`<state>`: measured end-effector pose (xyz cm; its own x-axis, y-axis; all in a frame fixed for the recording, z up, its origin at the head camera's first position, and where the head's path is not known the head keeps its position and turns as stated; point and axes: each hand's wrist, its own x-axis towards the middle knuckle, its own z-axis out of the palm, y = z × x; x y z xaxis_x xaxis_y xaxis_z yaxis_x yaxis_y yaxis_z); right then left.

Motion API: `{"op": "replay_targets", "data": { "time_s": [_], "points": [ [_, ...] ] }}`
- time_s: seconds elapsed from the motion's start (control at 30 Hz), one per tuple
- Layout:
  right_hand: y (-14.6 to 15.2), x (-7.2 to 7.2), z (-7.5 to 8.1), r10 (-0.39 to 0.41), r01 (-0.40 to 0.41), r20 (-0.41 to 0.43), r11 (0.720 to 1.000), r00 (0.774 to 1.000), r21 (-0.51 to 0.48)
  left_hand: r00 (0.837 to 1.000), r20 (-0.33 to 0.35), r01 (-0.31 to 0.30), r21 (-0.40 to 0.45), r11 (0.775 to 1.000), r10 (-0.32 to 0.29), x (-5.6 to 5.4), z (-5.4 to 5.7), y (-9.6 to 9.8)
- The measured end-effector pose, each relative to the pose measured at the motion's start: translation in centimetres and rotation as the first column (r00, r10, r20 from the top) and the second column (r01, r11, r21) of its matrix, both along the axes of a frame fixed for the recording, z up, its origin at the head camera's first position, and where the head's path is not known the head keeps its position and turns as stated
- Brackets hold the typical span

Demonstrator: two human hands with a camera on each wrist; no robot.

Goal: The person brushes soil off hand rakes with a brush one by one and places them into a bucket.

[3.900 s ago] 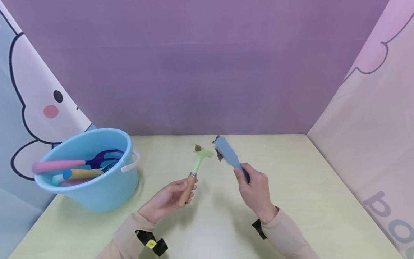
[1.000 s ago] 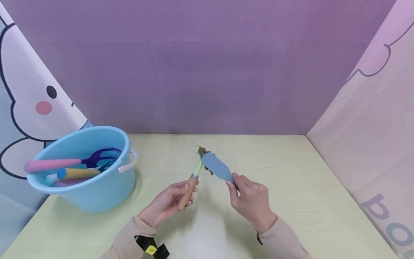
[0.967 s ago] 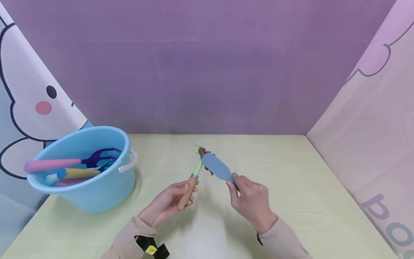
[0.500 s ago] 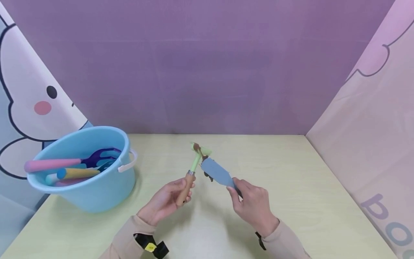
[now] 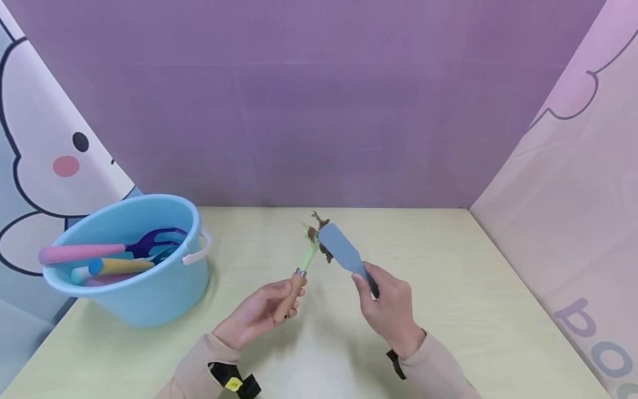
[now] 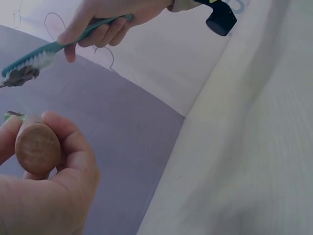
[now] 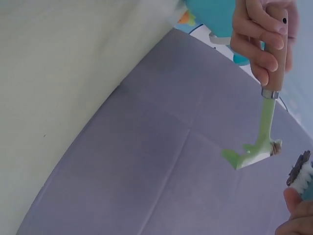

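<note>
My left hand (image 5: 261, 307) grips the wooden handle (image 5: 290, 298) of a small green hand hoe (image 5: 309, 255), head pointing away from me. Brown muck (image 7: 276, 148) clings to one end of its head. My right hand (image 5: 391, 305) holds a blue scrubbing brush (image 5: 343, 246) by its handle. In the left wrist view, white bristles (image 6: 43, 59) face down and carry a dark brown clump (image 6: 22, 76). Seen from the head, the brush tip overlaps the hoe head and hides part of it; the right wrist view shows a gap between them.
A light blue bucket (image 5: 149, 310) stands at the left with several hand tools inside, including a purple fork (image 5: 157, 244) with a pink handle and a yellow-handled tool (image 5: 124, 267). The pale table (image 5: 448, 277) ends at a purple backdrop (image 5: 319, 111). Printed cloths hang at both sides.
Half a second ago the brush was lower and nearer me; it has moved up to the hoe head. The hoe has shifted slightly right and turned. Both hands keep their grips.
</note>
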<state>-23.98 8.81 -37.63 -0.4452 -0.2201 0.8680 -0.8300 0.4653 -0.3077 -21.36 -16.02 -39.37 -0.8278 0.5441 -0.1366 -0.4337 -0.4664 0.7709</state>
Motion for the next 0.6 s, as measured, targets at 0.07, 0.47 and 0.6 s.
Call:
{"op": "replay_targets", "data": {
  "time_s": [0.07,0.47,0.6],
  "points": [
    [-0.6,-0.1,0.2,-0.007,0.007,0.006,1.0,1.0,-0.016,1.0,-0.022,0.02,-0.001,1.0,-0.02,0.1,0.0,0.2],
    [-2.3,-0.4,-0.1,-0.031,0.031,-0.011,0.999,0.999,-0.038,0.999,-0.03,0.043,-0.007,0.999,-0.043,1.1,1.1,0.7],
    [-2.4,-0.4,-0.2,-0.042,0.041,-0.035,0.999,0.999,-0.02,0.999,-0.005,0.041,0.017,0.999,-0.04,1.2,1.2,0.7]
  ]
}}
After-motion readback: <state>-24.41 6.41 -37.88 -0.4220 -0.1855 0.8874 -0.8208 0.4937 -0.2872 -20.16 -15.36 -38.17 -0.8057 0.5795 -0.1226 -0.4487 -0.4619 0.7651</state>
